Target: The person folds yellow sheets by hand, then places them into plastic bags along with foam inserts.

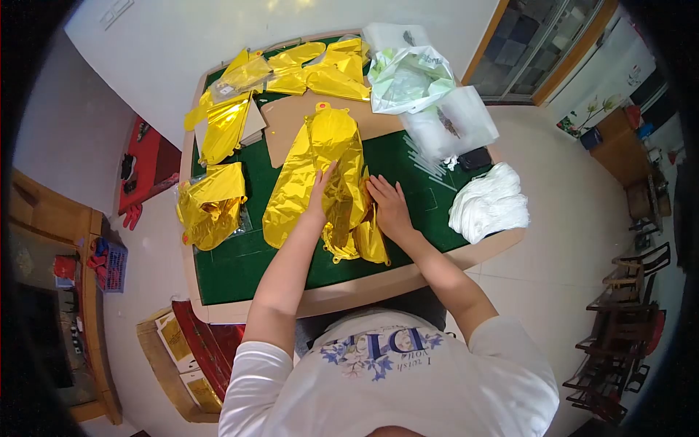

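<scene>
A gold foil balloon, flat and wrinkled, lies in the middle of the green-topped table. Part of it is folded over, with loose gold edges and small tabs near the table's front. My left hand rests on the foil with its fingers stretched out. At the foil's right edge, my right hand touches it with fingertips, its fingers extended and slightly apart. Under the balloon's far end is a brown cardboard sheet.
More gold foil balloons lie at the left and along the back. A white-green plastic bag, clear plastic packaging, thin translucent sticks, a black object and a white stringy bundle occupy the right side.
</scene>
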Available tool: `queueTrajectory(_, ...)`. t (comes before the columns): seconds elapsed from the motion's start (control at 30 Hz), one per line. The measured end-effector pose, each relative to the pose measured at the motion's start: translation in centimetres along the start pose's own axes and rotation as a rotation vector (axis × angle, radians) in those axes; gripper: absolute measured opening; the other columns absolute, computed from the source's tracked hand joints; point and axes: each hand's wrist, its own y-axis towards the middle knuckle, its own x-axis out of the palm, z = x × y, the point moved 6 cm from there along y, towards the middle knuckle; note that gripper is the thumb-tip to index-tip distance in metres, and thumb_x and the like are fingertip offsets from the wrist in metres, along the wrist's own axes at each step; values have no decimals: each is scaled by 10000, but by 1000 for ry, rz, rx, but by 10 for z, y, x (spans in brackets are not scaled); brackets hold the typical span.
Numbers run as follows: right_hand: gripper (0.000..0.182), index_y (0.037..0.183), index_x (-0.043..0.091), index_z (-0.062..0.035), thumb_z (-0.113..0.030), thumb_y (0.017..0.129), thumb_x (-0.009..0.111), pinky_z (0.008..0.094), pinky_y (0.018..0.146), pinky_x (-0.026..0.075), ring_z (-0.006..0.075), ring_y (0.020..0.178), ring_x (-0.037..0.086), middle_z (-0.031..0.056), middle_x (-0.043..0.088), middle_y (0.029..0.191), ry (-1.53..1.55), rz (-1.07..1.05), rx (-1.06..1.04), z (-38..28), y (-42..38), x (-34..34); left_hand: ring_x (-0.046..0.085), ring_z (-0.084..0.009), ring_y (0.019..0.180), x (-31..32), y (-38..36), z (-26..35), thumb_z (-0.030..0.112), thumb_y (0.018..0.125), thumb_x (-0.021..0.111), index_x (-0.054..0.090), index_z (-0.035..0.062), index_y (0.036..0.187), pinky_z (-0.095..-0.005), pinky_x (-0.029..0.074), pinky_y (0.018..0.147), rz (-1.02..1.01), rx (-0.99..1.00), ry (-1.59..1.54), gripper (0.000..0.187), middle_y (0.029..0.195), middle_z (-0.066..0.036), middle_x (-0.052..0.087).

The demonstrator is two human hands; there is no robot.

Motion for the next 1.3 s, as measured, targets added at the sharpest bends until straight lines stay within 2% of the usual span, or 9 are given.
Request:
queueTrajectory(0.1, 455, 1330, 504, -64, -33, 880, 439, 509, 1141, 187, 240, 1372, 345, 84, 443, 1434, -20, -13, -31, -2, -2, 1, 201, -217, 1432, -8, -5, 24, 366, 945, 446, 321, 182, 1471, -424, 92, 1179, -143, -20, 434, 572, 1512, -37, 341)
queueTrajectory(0.43, 421, 1298, 521, -46, -33, 882, 459, 510, 1115, 243, 271, 1344, 388, 117, 474, 1394, -51, 20, -52, -6, -4, 3, 250, -270, 1404, 0, -2, -3, 363, 868, 570, 390, 123, 1427, -377, 143, 1180, -47, 29, 183, 635, 1469, -34, 399)
queueTrajectory(0.5, 433, 1314, 509, -40, -29, 886, 441, 496, 1129, 226, 273, 1354, 371, 112, 462, 1409, 29, 53, 2, -3, -2, 0, 221, -244, 1418, 2, -3, 5, 333, 898, 546, 307, 136, 1467, -368, 129, 1184, -31, 117, 751, 648, 1468, -9, 407)
queueTrajectory(0.6, 451, 1336, 490, -35, -15, 891, 418, 475, 1144, 211, 278, 1367, 346, 106, 447, 1427, 128, 69, 59, 10, 1, -3, 192, -251, 1427, -1, -2, 4, 308, 925, 518, 241, 156, 1490, -351, 121, 1185, -85, -2, 369, 648, 1457, 14, 426)
queueTrajectory(0.73, 441, 1328, 507, -77, 6, 901, 429, 489, 1126, 241, 275, 1349, 378, 103, 480, 1398, 91, 70, 42, 17, 7, 2, 190, -286, 1423, -2, -3, 10, 305, 930, 511, 246, 170, 1491, -339, 126, 1182, -73, -8, 539, 635, 1438, 17, 449)
queueTrajectory(0.9, 424, 1338, 496, -72, -42, 920, 428, 486, 1141, 206, 264, 1361, 356, 88, 457, 1420, 18, -18, 53, 14, 22, 6, 185, -296, 1421, -1, -2, 1, 303, 930, 506, 260, 175, 1488, -332, 143, 1178, -54, -33, 171, 623, 1447, 29, 436)
queueTrajectory(1.1, 396, 1341, 491, -76, -143, 955, 436, 492, 1136, 205, 257, 1362, 350, 83, 456, 1421, -31, -21, 47, 9, 18, 8, 185, -282, 1419, -1, -4, 17, 313, 915, 521, 266, 174, 1487, -344, 164, 1175, -61, 142, 853, 642, 1450, 27, 430)
queueTrajectory(1.2, 394, 1338, 494, -82, -169, 956, 451, 495, 1127, 218, 258, 1351, 365, 86, 463, 1413, -90, 15, 19, 4, 14, 8, 177, -284, 1424, -2, -3, 1, 287, 898, 550, 262, 176, 1489, -350, 164, 1176, -49, -33, 198, 667, 1454, 2, 425)
queueTrajectory(1.3, 406, 1342, 484, -78, -172, 948, 458, 494, 1127, 220, 254, 1353, 361, 87, 453, 1419, -156, 20, -7, 1, 14, 8, 188, -299, 1423, 2, -2, -4, 211, 855, 618, 242, 176, 1495, -352, 214, 1162, -88, -37, 633, 743, 1460, -21, 416)
